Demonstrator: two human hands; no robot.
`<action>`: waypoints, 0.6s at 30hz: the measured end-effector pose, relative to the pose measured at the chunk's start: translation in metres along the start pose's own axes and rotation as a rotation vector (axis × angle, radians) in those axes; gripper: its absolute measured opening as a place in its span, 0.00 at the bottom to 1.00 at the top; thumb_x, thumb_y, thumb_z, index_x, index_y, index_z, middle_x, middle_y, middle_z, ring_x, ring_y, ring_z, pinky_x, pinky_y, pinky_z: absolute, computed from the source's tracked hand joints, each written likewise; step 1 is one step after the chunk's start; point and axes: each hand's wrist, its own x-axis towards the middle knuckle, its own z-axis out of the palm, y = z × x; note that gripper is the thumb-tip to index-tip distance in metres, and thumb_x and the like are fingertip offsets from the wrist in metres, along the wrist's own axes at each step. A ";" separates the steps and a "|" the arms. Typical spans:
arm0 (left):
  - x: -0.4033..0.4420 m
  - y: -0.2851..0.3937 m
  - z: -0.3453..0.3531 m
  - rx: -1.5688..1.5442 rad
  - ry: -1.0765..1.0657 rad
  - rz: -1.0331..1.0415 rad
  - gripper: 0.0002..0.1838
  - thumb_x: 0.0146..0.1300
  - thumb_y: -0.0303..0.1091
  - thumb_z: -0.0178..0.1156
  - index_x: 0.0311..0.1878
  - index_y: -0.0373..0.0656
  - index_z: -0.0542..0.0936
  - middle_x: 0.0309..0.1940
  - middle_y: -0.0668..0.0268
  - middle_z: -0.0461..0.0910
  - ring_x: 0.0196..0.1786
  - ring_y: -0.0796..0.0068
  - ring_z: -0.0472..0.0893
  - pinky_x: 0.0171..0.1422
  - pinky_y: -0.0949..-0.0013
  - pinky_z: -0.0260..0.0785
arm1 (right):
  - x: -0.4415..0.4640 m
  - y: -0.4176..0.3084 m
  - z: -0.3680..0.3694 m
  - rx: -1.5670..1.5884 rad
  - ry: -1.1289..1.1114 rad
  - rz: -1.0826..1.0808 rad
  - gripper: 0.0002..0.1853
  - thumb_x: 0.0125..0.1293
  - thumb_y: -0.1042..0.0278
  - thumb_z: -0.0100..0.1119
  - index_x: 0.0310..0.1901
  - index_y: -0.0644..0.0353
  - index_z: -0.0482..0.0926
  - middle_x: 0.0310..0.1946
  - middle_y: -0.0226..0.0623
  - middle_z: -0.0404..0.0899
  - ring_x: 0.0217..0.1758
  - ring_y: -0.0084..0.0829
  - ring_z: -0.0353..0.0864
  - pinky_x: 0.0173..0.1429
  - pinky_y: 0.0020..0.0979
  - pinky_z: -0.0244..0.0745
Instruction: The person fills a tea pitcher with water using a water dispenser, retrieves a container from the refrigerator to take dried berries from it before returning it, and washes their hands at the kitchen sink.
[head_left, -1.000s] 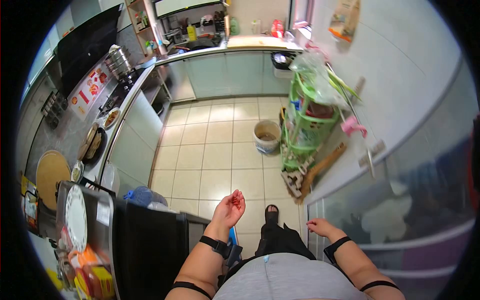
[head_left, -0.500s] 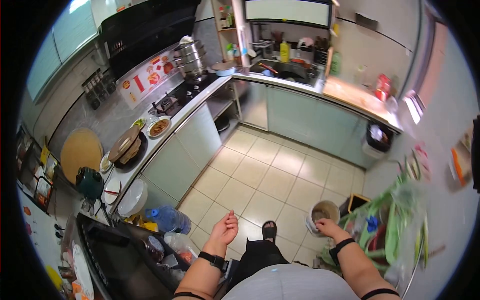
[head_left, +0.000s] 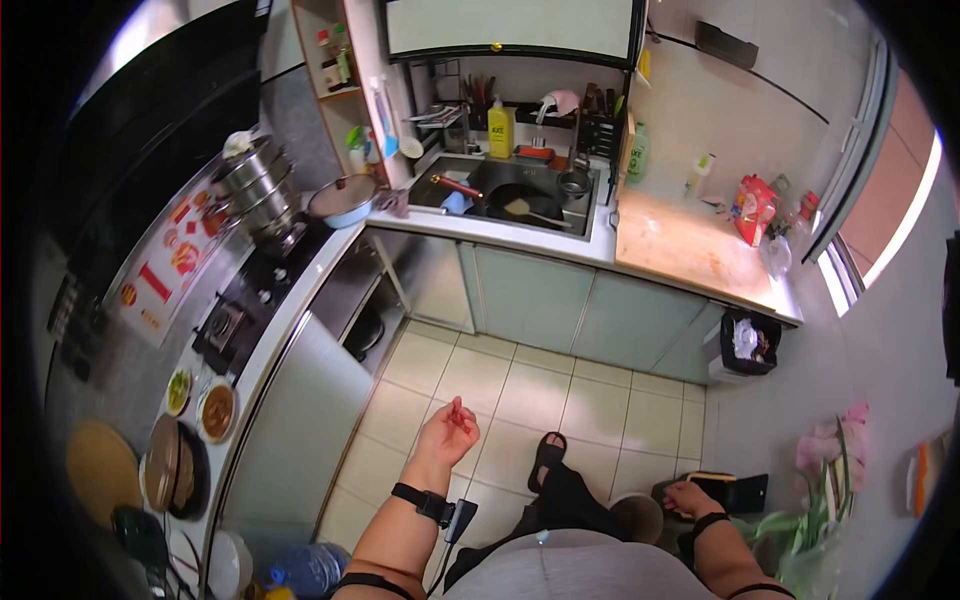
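My left hand (head_left: 449, 430) hangs over the floor tiles, palm turned up and fingers loosely bent. Nothing shows in it. A black band with a small device (head_left: 434, 508) sits on that wrist. My right hand (head_left: 690, 498) is low at the right, above a black box-like thing (head_left: 740, 490) near the wall. Its fingers are loosely bent and partly apart, with nothing visible in them. Just left of that hand stands a pail (head_left: 637, 520), partly hidden by my body. My foot in a black sandal (head_left: 546, 460) is forward on the tiles.
Ahead is a sink (head_left: 580, 222) holding a wok (head_left: 525, 203). A wooden board (head_left: 690, 235) and a hanging bin (head_left: 742, 345) are to its right. Along the left run the stove (head_left: 265, 280), a stacked steamer (head_left: 255, 185) and food plates (head_left: 217, 411). Leafy greens (head_left: 825, 510) stand at right.
The view has moved forward toward the sink. The pail and greens have slid back toward my body. My right hand has passed from over the pail to its right side; my left hand stays raised.
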 end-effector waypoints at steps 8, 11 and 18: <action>0.166 0.061 0.131 -0.235 -0.124 -0.257 0.09 0.65 0.34 0.46 0.40 0.42 0.74 0.20 0.73 0.65 0.18 0.85 0.63 0.19 0.84 0.56 | 0.195 -0.254 -0.075 -0.259 0.084 -0.427 0.15 0.57 0.59 0.46 0.31 0.61 0.79 0.25 0.40 0.79 0.29 0.39 0.77 0.39 0.34 0.72; 0.227 0.083 0.175 -0.152 -0.243 -0.266 0.09 0.66 0.35 0.46 0.37 0.43 0.73 0.19 0.74 0.64 0.17 0.85 0.62 0.19 0.84 0.55 | 0.251 -0.380 -0.095 -0.537 0.169 -0.635 0.13 0.57 0.60 0.51 0.39 0.57 0.79 0.32 0.40 0.80 0.33 0.34 0.79 0.41 0.31 0.73; 0.396 0.123 0.284 0.071 -0.190 -0.246 0.10 0.66 0.37 0.45 0.33 0.43 0.71 0.20 0.74 0.65 0.19 0.85 0.63 0.20 0.83 0.56 | 0.311 -0.608 -0.105 -0.373 0.211 -0.861 0.13 0.56 0.62 0.51 0.39 0.58 0.77 0.32 0.43 0.79 0.38 0.41 0.78 0.43 0.34 0.73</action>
